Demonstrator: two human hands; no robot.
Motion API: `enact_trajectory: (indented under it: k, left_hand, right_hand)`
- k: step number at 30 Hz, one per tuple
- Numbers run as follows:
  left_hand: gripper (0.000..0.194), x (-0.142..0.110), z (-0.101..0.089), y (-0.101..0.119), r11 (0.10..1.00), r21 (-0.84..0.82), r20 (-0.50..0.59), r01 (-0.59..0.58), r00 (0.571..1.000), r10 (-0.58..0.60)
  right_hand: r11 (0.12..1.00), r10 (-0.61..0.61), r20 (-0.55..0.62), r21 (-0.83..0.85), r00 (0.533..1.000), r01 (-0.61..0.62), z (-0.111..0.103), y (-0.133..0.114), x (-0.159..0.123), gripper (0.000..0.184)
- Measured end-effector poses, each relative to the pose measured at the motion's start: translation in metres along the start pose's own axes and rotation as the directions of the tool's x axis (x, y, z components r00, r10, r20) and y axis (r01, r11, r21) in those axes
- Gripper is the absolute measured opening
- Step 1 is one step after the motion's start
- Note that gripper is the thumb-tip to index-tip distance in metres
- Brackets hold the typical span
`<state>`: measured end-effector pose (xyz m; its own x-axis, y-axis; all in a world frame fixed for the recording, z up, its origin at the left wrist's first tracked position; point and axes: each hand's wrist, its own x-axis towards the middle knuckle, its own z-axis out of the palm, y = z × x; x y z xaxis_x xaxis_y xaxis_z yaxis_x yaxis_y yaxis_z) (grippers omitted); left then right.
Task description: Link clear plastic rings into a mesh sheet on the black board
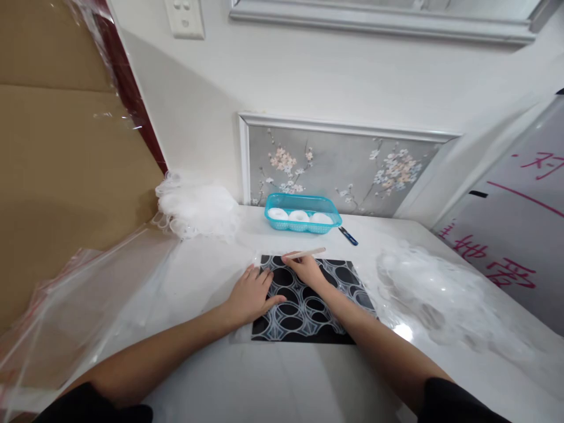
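Note:
A black sheet (pixel 315 304) with a pattern of pale rings and dark ovals lies flat on the white tabletop. Over its left edge my left hand (pixel 252 294) rests flat, fingers stretched out and thumb spread onto the pattern. My right hand (pixel 305 271) is closed round a pale, pen-like stick (pixel 314 251) at the sheet's far edge. The stick slants up to the right, and its tip is hidden by my fingers. A thin clear film seems to show around the sheet's edges.
Behind the sheet stands a blue plastic basket (pixel 304 228) with white rolls (pixel 298 216), beside blue-handled thread snips (pixel 348 236). White looped material (pixel 194 205) is heaped at left; a translucent pile (pixel 440 299) lies at right. Clear plastic bags (pixel 97 294) lean near cardboard (pixel 57 176).

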<state>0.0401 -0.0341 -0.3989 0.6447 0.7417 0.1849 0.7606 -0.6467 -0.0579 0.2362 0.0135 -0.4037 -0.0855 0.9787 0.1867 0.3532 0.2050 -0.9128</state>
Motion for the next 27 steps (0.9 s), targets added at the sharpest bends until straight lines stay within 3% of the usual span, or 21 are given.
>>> enact_trajectory:
  k: [5,10,27]
  left_hand:
    - [0.074,0.0012,-0.0043,0.0001,0.998,0.053,-0.066,0.043,0.997,-0.04]
    - [0.069,0.0021,-0.0008,-0.0017,0.997,0.073,-0.089,0.008,0.996,-0.001]
    - [0.06,0.0027,0.0035,0.0008,0.999,0.05,-0.072,0.005,0.997,-0.001]
  right_hand:
    - [1.0,-0.018,0.015,-0.006,1.0,0.018,0.0044,0.0052,-0.0033,0.025]
    - [0.999,-0.039,0.032,-0.012,0.999,0.039,0.0068,0.0066,-0.007,0.018]
    - [0.993,-0.019,0.006,-0.115,1.0,0.02,0.0093,0.0093,-0.0058,0.016]
